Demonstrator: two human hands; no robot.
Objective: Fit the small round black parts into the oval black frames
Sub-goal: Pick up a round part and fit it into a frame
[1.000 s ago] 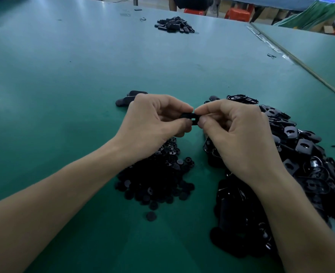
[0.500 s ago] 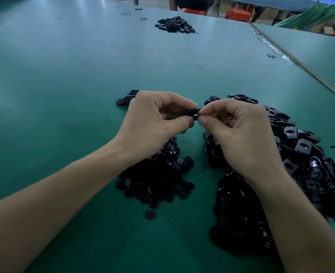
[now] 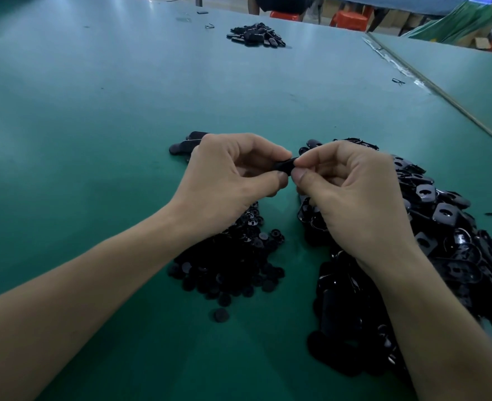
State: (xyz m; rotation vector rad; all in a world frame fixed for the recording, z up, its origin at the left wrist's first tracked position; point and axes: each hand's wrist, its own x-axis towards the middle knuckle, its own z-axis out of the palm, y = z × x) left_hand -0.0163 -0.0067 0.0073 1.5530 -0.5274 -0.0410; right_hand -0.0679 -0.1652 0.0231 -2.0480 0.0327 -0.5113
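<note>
Head view is showing the left hand [image 3: 227, 180] and right hand [image 3: 352, 195] both pinching one black frame [image 3: 284, 164] at frame centre, which is risking slipping into the heap of round parts [image 3: 233, 264] below if pressed crookedly.

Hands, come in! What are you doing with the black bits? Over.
Copy: left hand and right hand both pinch one black piece. Round-part pile below, frame pile right. Nothing blocking.
</note>
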